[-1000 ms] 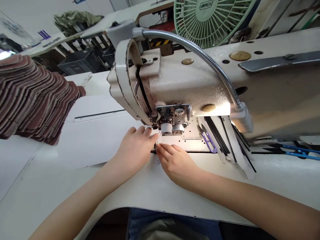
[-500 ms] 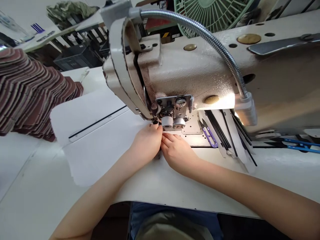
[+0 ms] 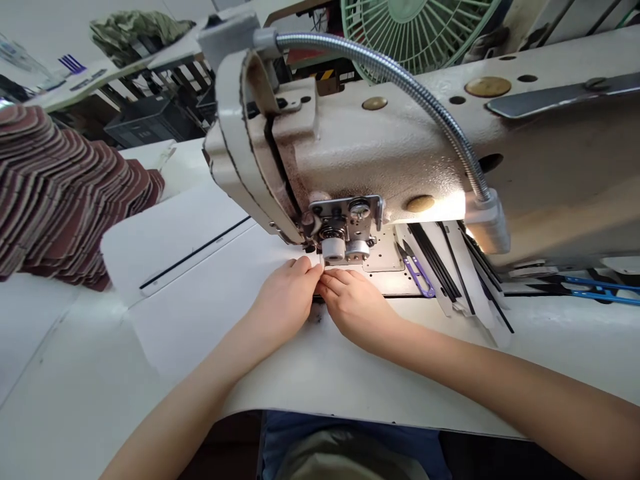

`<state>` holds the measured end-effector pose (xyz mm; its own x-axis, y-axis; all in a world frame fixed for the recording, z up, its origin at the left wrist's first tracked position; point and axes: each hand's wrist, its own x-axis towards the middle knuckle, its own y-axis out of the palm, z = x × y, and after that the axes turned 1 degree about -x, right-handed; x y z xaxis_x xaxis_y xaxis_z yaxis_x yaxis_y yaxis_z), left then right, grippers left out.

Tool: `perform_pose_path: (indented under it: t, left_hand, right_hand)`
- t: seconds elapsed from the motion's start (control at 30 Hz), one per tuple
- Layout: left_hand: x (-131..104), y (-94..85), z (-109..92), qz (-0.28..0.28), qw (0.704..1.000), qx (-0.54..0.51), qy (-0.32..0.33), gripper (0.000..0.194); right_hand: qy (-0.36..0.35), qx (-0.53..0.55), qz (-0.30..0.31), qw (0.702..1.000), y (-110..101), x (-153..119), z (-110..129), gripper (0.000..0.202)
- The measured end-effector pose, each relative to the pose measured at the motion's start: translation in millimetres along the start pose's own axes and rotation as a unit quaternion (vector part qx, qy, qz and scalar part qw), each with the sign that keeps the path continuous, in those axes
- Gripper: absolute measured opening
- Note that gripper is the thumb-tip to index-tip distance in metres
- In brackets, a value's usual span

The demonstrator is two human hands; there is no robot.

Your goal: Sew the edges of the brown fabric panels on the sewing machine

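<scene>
Both my hands meet in front of the needle area of a sewing machine (image 3: 390, 153). My left hand (image 3: 287, 297) is closed, its fingers pinched at the right edge of a large white sheet (image 3: 200, 307). A thin black strip (image 3: 195, 253) lies along a slot in that sheet. Touching the left fingertips, my right hand (image 3: 355, 307) has its fingers bent and pressed together; what lies between them is hidden. Right of the hands, purple thread snips (image 3: 419, 272) rest on the machine bed, beside white pieces and black strips (image 3: 465, 273).
A tall stack of maroon layered pieces (image 3: 65, 193) stands at the left. Blue-handled scissors (image 3: 595, 288) lie at the far right. A lamp (image 3: 487, 220) on a flexible metal neck hangs over the bed. Behind the machine is a green fan (image 3: 415, 40).
My left hand has come slightly down and left from the needle area, and its fingers look more bent. The right hand has barely moved. The camera view has shifted a little.
</scene>
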<state>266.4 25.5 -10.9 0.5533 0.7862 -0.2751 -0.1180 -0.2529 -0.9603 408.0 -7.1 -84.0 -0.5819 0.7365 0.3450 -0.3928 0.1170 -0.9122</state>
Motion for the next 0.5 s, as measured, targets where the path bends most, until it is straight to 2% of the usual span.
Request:
perform_pose_path:
  t: [0.23, 0.37, 0.5]
  left_hand:
    - [7, 8.4, 4, -0.006, 1.0, -0.006, -0.021, 0.034]
    - [6, 15.0, 11, -0.044, 0.998, -0.031, -0.02, 0.031]
    - [3, 26.1, 20, -0.1, 0.99, -0.099, 0.017, 0.029]
  right_hand:
    - [0.022, -0.011, -0.048, 0.999, 5, 1, -3, 0.03]
    - [0.015, 0.031, -0.089, 0.995, 0, -1, -6, 0.031]
    - [0.018, 0.101, -0.117, 0.988, -8, -2, -7, 0.03]
